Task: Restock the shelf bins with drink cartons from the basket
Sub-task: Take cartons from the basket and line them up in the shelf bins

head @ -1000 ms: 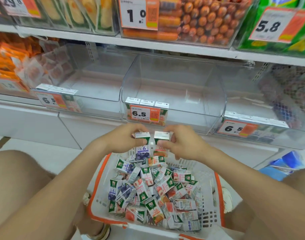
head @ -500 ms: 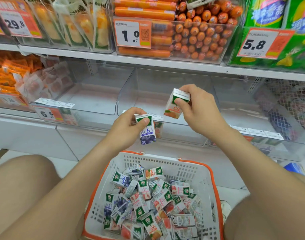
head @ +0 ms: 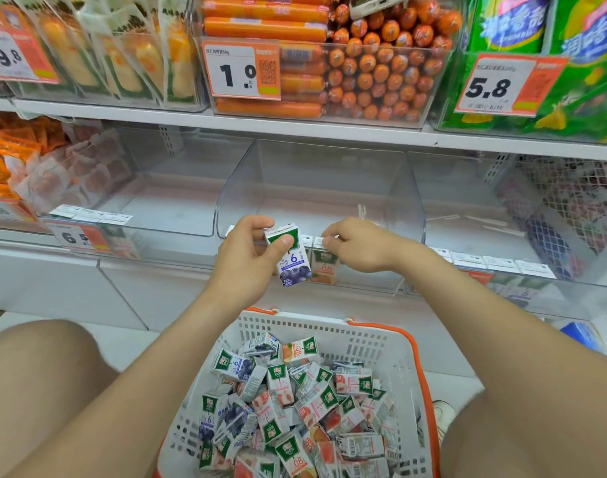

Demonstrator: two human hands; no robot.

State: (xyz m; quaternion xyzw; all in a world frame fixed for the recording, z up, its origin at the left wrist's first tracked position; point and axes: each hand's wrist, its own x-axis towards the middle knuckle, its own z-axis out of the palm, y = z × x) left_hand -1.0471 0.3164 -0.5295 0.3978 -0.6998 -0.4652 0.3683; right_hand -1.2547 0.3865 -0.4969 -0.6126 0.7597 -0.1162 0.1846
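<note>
A white basket with an orange rim [head: 384, 343] sits between my knees, holding several small drink cartons [head: 295, 405] in a loose heap. My left hand [head: 246, 260] grips a blueberry carton [head: 293, 263] upright in front of the clear middle shelf bin [head: 329, 174]. My right hand [head: 362, 244] pinches the top of an orange carton [head: 324, 269], which stands at the front wall of that bin. The two cartons are side by side. The rest of the middle bin looks bare.
Clear bins stand left [head: 177, 191] and right [head: 467, 205] of the middle one, with price tags [head: 78, 236] on their fronts. The upper shelf [head: 295, 127] carries sausages and green packs close above. My bare knees flank the basket.
My right hand has come down from above the bin with the orange carton to the bin's front. My left hand with the blueberry carton has risen slightly toward the bin.
</note>
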